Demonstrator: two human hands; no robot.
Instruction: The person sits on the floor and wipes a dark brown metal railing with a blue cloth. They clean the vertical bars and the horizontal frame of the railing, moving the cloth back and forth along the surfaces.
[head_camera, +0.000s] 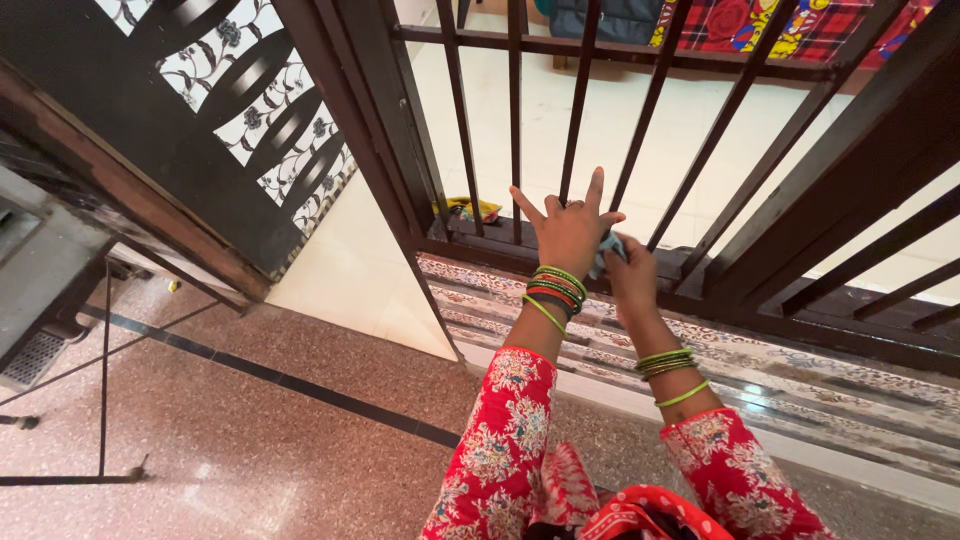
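My left hand (568, 222) is spread with its fingers apart against a vertical bar of the dark metal gate (580, 90). It touches the bar low down, near the bottom rail (700, 290). Beside it, my right hand (630, 268) is closed on a small light blue cloth (607, 248) pressed near the same bar. Both wrists carry green and red bangles. My sleeves are red with a flower print.
The barred gate stands ajar over a patterned tile threshold (800, 370). A second gate leaf with curved ironwork (230, 100) is at the left. A grey metal stand (50, 280) is at far left. A yellow rag (466, 210) lies beyond the bars.
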